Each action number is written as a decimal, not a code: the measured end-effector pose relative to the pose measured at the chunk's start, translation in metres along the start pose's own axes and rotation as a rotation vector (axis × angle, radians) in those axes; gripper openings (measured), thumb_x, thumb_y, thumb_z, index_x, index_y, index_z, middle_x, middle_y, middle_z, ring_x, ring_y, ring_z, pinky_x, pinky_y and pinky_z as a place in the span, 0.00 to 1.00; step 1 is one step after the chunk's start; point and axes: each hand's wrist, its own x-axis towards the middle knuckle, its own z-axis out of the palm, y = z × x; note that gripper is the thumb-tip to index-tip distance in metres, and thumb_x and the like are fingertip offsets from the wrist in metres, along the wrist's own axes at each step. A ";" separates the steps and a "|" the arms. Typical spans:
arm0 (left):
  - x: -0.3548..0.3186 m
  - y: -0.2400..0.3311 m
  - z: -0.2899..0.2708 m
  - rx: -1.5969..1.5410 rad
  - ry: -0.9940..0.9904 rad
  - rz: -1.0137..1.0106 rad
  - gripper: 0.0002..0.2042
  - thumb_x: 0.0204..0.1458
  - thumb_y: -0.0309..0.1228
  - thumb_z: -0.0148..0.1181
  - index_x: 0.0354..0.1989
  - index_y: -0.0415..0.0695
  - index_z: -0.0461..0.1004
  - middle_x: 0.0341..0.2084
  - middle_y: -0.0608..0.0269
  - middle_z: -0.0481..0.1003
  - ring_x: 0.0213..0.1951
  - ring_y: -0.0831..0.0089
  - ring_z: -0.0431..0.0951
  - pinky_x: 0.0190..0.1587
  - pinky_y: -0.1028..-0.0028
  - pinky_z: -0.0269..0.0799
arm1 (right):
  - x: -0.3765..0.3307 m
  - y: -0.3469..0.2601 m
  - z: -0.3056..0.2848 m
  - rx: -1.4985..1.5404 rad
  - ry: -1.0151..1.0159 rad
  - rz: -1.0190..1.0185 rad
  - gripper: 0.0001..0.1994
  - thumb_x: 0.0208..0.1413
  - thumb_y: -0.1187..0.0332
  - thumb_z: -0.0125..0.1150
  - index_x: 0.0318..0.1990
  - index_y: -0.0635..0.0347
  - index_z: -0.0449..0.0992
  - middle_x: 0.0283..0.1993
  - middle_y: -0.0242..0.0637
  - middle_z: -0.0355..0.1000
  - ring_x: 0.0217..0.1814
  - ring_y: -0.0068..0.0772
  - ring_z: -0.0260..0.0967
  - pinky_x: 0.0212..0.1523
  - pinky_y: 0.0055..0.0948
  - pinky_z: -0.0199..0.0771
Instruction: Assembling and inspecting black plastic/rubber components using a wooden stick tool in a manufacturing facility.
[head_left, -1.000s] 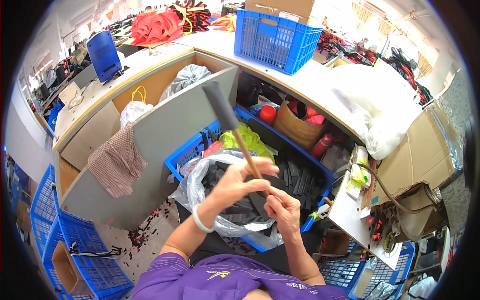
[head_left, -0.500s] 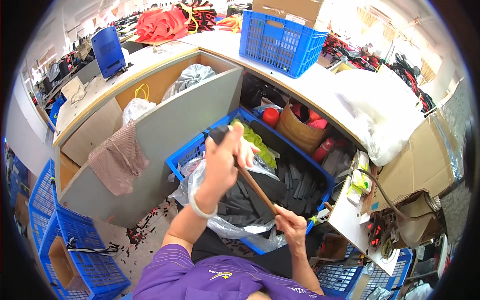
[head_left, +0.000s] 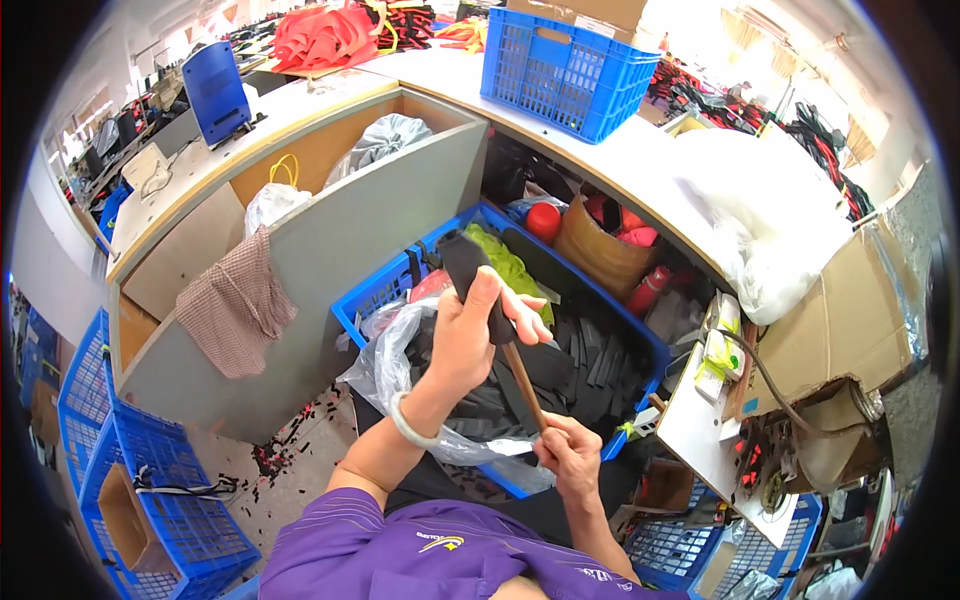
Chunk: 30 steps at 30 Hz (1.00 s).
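Observation:
My left hand is wrapped around a flat black rubber piece that sits on the upper end of a wooden stick. My right hand grips the stick's lower end near my lap. Both hands hover over a clear plastic bag full of several black pieces, which lies in a blue crate in front of me. A pale bracelet circles my left wrist.
A grey board with a checked cloth draped on it leans at the left. Another blue crate stands on the curved white counter. A brown basket with red items, a white bag, cardboard and blue floor crates surround me.
My left hand slid up the stick to the black piece at its top, then came down slightly toward me. My right hand stayed low on the stick's end.

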 end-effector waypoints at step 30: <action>-0.035 -0.060 -0.103 -0.251 0.488 -0.156 0.07 0.57 0.32 0.50 0.31 0.42 0.71 0.28 0.59 0.76 0.30 0.66 0.77 0.38 0.65 0.75 | 0.024 0.022 0.012 -0.111 0.033 0.097 0.13 0.54 0.73 0.58 0.48 0.59 0.75 0.19 0.21 0.62 0.19 0.10 0.55 0.19 0.14 0.51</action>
